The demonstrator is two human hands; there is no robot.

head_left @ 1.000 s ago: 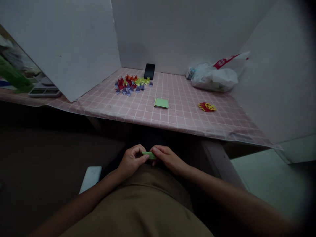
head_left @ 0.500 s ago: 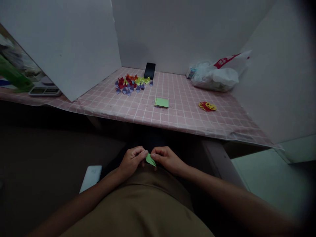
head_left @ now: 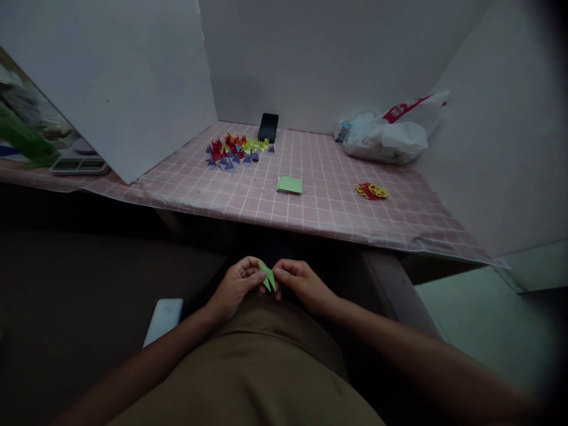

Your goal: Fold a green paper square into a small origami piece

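Over my lap, a small piece of folded green origami paper (head_left: 267,277) is held between both hands. It has a split lower end with two narrow points. My left hand (head_left: 237,285) pinches its left side between thumb and fingers. On the other side, my right hand (head_left: 304,284) grips the right edge with thumb and fingertips. A stack of square paper (head_left: 290,185), green on top, lies on the table in front of the hands. Several small folded paper figures (head_left: 231,152) in red, orange, yellow and purple stand in a cluster at the back left.
A pink checked tablecloth (head_left: 248,204) covers the table. A dark phone (head_left: 268,128) leans at the back wall. White plastic bag (head_left: 386,141) and red-and-yellow cutout pieces (head_left: 371,191) lie at right. A kitchen scale (head_left: 80,165) sits far left; a white rectangular device (head_left: 164,319) lies beside my left forearm.
The green paper has been turned and lifted slightly, so its two split points now show. Both hands have risen a little, still holding it.
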